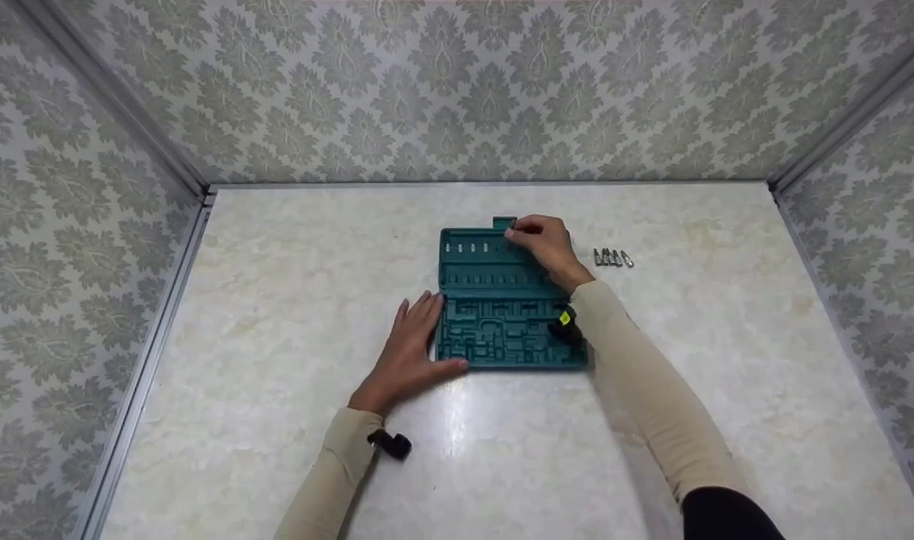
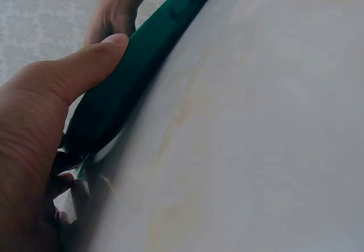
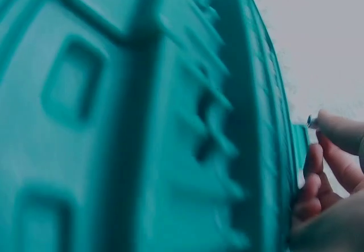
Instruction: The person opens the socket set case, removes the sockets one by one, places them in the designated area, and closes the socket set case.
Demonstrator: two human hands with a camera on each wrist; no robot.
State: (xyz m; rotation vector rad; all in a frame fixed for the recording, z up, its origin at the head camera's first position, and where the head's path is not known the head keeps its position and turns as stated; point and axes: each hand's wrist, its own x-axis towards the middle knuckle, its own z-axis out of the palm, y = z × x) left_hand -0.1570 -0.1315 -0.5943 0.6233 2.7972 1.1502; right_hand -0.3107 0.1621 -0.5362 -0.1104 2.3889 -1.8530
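An open teal plastic tool case (image 1: pixel 494 330) with moulded recesses lies flat on the table. Several small silver bits (image 1: pixel 472 247) stand in slots at the left of its far half. In the head view my right hand (image 1: pixel 543 236) is over the far edge, by the latch tab (image 1: pixel 504 223). Its thumb and fingertips pinch a small metal bit (image 3: pixel 310 122), whose end shows in the right wrist view. My left hand (image 1: pixel 410 352) rests around the near left corner, thumb (image 2: pixel 108 53) on the front edge and fingers along the left side.
To the right of the case, several loose metal bits (image 1: pixel 612 259) lie side by side on the pale marbled table (image 1: pixel 292 285). Patterned wall panels (image 1: pixel 442 97) close off the back and both sides. Dark cameras (image 1: pixel 393 444) are strapped at both wrists.
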